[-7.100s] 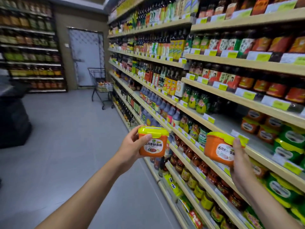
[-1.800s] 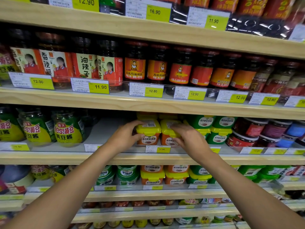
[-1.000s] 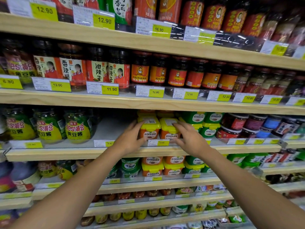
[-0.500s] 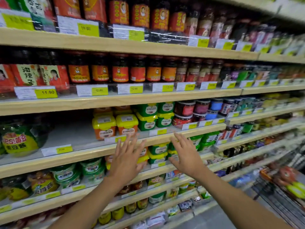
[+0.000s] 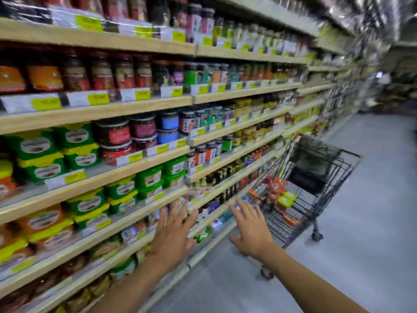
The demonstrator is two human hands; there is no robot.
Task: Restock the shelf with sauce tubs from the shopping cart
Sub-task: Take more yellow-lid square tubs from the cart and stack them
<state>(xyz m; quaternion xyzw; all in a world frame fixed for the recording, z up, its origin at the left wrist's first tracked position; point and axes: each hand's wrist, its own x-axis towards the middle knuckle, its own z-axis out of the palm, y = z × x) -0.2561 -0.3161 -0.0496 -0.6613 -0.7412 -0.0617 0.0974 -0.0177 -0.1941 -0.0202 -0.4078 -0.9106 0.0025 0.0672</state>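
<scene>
**Two empty hands held out between shelf and cart**

One person's two bare arms come up from the bottom of the frame. The left hand [image 5: 173, 236] is open, its fingers [image 5: 178, 211] straight and spread, and it grips nothing. It hangs in front of the lower boards of the shelf [image 5: 108, 177]. The right hand [image 5: 250, 231] is the same, with fingers [image 5: 242, 208] fanned apart, back of the hand up, and nothing in it.

One shopping cart [image 5: 316, 177] stands on the floor [image 5: 372, 222] to the right, close against the shelving. It is black wire mesh with orange plastic corners and small castor wheels. In its basket two sauce tubs [image 5: 285, 198] can be counted by their flat yellow lids. Red and orange packs lie beside them, too blurred to count. These tubs lie beyond and to the right of the right fingers, near but clearly apart. The left fingers are farther from them.

At the far left edge, one orange tub with a yellow lid [image 5: 5, 177] sits on the shelf, cut off by the frame. Just beside it four green tubs [image 5: 40, 169] with yellow lids stand two on two. Next come six short round glass jars [image 5: 112, 132] in three stacks of two, red, purple and blue.

The shelf boards are pale wood-look, edged with white and yellow price tags [image 5: 135, 157]. The floor is smooth and grey.
</scene>
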